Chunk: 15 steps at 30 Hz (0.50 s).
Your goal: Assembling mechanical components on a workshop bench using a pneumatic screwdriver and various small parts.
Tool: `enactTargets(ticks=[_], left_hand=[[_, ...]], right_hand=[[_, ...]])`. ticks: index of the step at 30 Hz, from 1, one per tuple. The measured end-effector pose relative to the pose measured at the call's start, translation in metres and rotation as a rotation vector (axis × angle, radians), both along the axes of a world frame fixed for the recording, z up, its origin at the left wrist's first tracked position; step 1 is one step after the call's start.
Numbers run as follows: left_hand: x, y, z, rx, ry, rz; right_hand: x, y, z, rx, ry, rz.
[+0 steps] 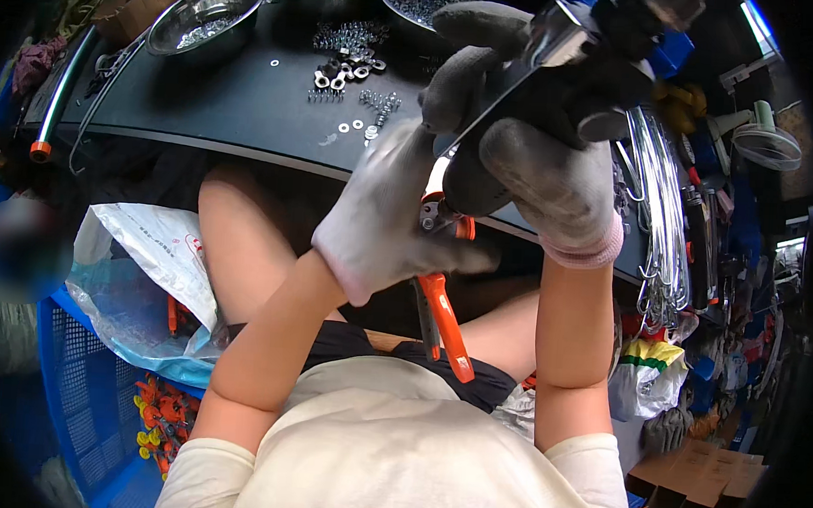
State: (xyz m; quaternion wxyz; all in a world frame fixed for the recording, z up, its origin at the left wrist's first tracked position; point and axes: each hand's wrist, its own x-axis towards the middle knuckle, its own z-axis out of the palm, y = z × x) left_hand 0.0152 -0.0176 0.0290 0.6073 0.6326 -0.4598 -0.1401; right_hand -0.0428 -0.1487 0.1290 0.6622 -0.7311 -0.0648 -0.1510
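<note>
My left hand, in a grey-white glove and slightly blurred, is closed round an orange-handled cutter just off the table's near edge. The cutter's two handles point down toward my lap, and its upper part is mostly behind my fingers. In a grey glove, my right hand grips a dark power screwdriver. The driver's narrow end reaches the cutter's pivot area; whether it touches a screw I cannot tell. Part of the driver's body and a shiny metal piece show above the right hand.
On the dark table lie small springs, metal nuts and washers. Metal bowls of small parts stand behind. Bent metal rods hang at right. A blue crate with orange tools stands at left.
</note>
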Motion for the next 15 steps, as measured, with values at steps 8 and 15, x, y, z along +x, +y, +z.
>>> enactTargets(ticks=[8,15], left_hand=[[-0.029,-0.007,-0.055,0.103,-0.211,0.261],[-0.02,-0.002,-0.057,0.126,-0.177,0.238]], right_hand=[[-0.009,-0.014,-0.038,0.013,-0.185,-0.151],[-0.003,-0.01,-0.028,0.223,-0.146,0.213]])
